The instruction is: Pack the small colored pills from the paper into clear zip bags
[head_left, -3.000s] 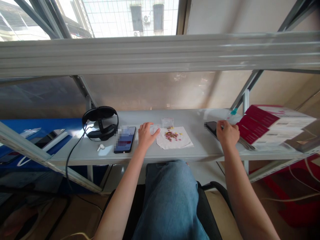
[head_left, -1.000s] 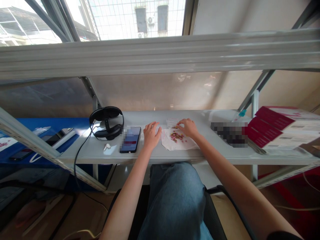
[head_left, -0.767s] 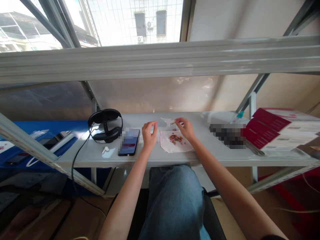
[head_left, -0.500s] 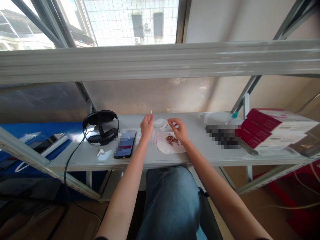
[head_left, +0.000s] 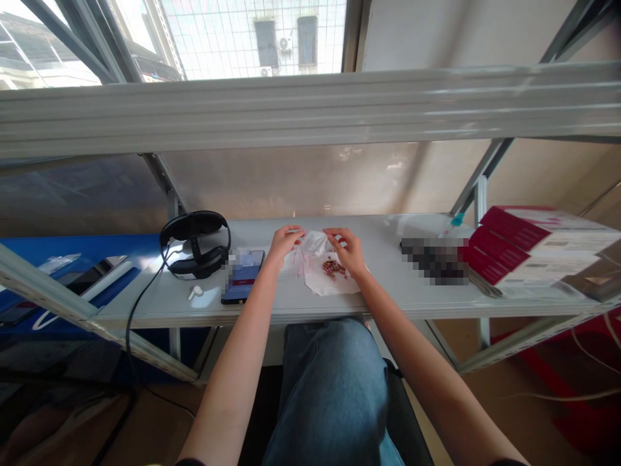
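Note:
Between my two hands is a clear plastic bag (head_left: 314, 242), crumpled and see-through. My left hand (head_left: 285, 243) pinches the bag's left side with its fingertips. On the bag's other side, my right hand (head_left: 347, 249) has thumb and forefinger closed at its upper right edge. Any smaller thing in the fingertips is too tiny to make out. Just below lies a white sheet or flat bag (head_left: 320, 285) bearing a loose heap of small red, brown and yellowish beads (head_left: 334, 266). Another clear bag with a red line seems to lie under my left fingers.
To the left are a phone (head_left: 242, 277), a white earbud (head_left: 195, 292) and black headphones (head_left: 196, 246) with a cable hanging over the shelf edge. Dark red and white boxes (head_left: 528, 249) stand on the right beside a blurred-out dark item (head_left: 434, 262). A metal beam (head_left: 310, 113) crosses above.
My left hand has lowered and turned towards the bag; the small pale piece that stood up from its fingers no longer shows. The bag now rises between both hands. My right hand has barely moved.

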Tool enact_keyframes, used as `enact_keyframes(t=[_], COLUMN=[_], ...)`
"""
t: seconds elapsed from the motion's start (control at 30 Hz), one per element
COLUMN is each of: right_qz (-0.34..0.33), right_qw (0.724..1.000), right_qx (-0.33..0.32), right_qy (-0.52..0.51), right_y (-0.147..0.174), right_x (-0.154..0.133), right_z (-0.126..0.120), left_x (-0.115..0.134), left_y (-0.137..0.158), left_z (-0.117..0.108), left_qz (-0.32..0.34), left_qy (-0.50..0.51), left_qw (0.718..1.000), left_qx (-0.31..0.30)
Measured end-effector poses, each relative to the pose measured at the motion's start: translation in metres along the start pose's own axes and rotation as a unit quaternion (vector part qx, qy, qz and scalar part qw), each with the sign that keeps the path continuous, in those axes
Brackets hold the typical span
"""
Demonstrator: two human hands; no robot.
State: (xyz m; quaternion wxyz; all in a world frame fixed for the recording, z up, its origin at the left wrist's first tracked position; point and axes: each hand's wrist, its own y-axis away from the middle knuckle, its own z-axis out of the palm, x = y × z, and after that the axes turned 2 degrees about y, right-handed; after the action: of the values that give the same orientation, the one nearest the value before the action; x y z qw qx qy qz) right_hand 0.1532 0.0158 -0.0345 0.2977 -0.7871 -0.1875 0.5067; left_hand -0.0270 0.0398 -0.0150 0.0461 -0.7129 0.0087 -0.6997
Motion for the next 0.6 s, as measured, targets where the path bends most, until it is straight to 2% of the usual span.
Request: enact_keyframes(t=[0.17, 0.3, 0.47, 0.5, 0.6], right_qz=[0.011, 0.018, 0.037, 0.038, 0.029], right_qw=[1.000, 0.999, 0.992, 0.993, 0.998], right_qx=[0.016, 0.031, 0.113, 0.113, 0.054], right_qy=[-0.007, 0.008, 0.027, 0.024, 0.019], right_y=[-0.001, -0.002, 0.003, 0.005, 0.010], right_x=[0.001, 0.004, -0.003, -0.005, -0.012], right_z=[0.000, -0.001, 0.005, 0.008, 0.018], left_x=[-0.004, -0.005, -0.007, -0.009, -0.016], left_y=[-0.002, -0.003, 0.000, 0.002, 0.006], left_z=[0.002, 0.007, 0.020, 0.022, 0.028], left_qz=[-0.005, 0.033, 0.141, 0.158, 0.188], left_qy=[0.006, 0.074, 0.145, 0.146, 0.142], left_qw=[1.000, 0.996, 0.976, 0.972, 0.967], left_qx=[0.003, -0.021, 0.082, 0.095, 0.097])
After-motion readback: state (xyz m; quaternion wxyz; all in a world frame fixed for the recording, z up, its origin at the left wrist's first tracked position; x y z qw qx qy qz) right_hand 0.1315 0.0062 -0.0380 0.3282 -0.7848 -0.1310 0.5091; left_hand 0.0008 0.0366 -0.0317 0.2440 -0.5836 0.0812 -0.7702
